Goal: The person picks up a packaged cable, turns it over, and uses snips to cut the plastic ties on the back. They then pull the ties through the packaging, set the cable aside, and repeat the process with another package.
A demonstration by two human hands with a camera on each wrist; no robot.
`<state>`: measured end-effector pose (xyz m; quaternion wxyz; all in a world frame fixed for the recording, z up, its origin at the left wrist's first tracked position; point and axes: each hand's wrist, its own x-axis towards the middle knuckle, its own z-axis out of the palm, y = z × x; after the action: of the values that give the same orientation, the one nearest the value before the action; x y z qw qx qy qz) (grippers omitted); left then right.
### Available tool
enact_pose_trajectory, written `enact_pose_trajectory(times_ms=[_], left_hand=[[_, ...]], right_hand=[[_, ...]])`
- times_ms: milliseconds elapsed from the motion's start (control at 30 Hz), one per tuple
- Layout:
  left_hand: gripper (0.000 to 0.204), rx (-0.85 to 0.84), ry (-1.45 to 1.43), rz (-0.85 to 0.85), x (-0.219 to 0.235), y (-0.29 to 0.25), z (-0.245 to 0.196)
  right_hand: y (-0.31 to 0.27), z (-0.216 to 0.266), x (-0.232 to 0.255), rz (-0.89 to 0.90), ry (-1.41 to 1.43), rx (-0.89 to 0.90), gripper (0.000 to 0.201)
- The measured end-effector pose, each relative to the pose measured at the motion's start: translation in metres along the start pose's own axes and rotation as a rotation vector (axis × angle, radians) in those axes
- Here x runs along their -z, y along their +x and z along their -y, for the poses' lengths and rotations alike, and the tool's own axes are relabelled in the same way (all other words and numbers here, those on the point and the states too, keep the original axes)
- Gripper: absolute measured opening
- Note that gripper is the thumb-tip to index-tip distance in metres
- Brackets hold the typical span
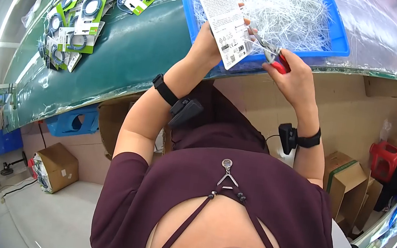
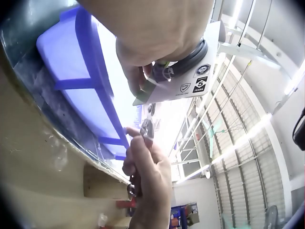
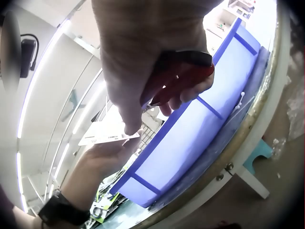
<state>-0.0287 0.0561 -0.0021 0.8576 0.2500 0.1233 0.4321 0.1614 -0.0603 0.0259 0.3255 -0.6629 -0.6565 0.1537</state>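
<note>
My left hand point(image 1: 206, 42) grips a white retail card point(image 1: 219, 19), its printed back towards the head camera. On the card's other side a dark coiled cable point(image 2: 194, 58) shows in the left wrist view, beside the left fingers. My right hand point(image 1: 298, 81) holds a pair of cutting pliers point(image 1: 280, 65) by red handles point(image 3: 183, 78). The pliers' metal head points at the card's right edge, close to the left fingertips. Both hands are over the near side of a blue tray point(image 1: 344, 33), which holds a heap of thin white plastic strips point(image 1: 287, 14).
Several carded cable coils point(image 1: 89, 10) lie piled on the green tabletop point(image 1: 122, 51) to the left. Below the table are a blue plastic stool point(image 1: 73, 123) and a cardboard box point(image 1: 56, 167). More cartons point(image 1: 346, 182) and a red stool point(image 1: 385, 159) stand at the right.
</note>
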Motion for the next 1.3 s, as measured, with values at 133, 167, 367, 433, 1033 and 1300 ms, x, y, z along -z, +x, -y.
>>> enact_pose_trajectory(times_ms=[133,167,367,433,1033,1300], left_hand=[[0.043,-0.049,0.095,-0.045,-0.007,-0.003,-0.013],[0.043,-0.06,0.08,-0.032,-0.01,-0.004,-0.011],[0.044,-0.1,0.095,-0.014,-0.022,-0.004,0.001],[0.044,-0.101,0.084,-0.012,-0.023,-0.004,0.002],[0.048,-0.298,0.363,-0.021,-0.03,-0.006,0.008],[0.047,-0.248,0.297,-0.051,-0.032,-0.011,0.005]], right_hand=[[-0.013,0.003,0.002,0.029,0.031,0.071,0.053],[-0.016,0.004,0.001,0.023,0.017,0.112,0.055],[-0.016,0.01,-0.004,-0.012,0.004,0.191,0.059],[-0.017,0.016,-0.002,0.059,0.067,0.092,0.057],[-0.016,0.029,0.002,0.139,0.231,0.122,0.056],[-0.014,0.031,-0.003,0.141,0.249,0.102,0.059]])
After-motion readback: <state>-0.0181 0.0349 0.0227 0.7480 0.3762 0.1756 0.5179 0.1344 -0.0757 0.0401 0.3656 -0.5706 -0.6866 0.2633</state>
